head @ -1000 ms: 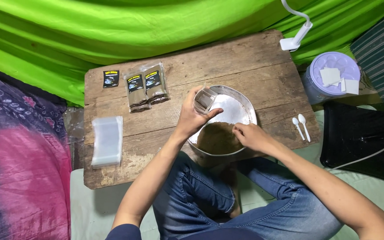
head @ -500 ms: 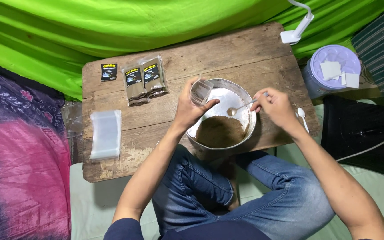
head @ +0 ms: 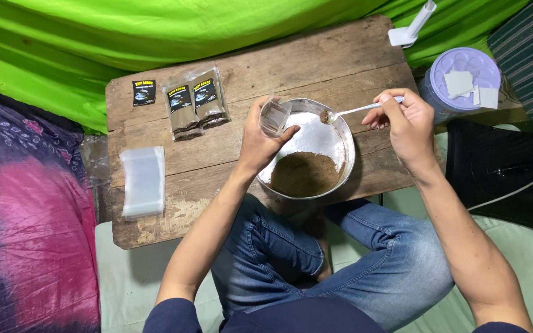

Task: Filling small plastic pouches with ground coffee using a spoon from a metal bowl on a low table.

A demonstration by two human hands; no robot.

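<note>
change: right hand [head: 409, 123] has lifted the white spoon [head: 356, 111] out of the metal bowl [head: 347, 151], now loaded with brown powder
left hand [head: 261, 140]: still pinching small clear pouch [head: 274, 116] open over bowl rim
meaning: likely about to fill the pouch
nearby: filled sachets [head: 195, 102], stack of empty bags [head: 143, 182] on wooden table [head: 316, 61]
</note>
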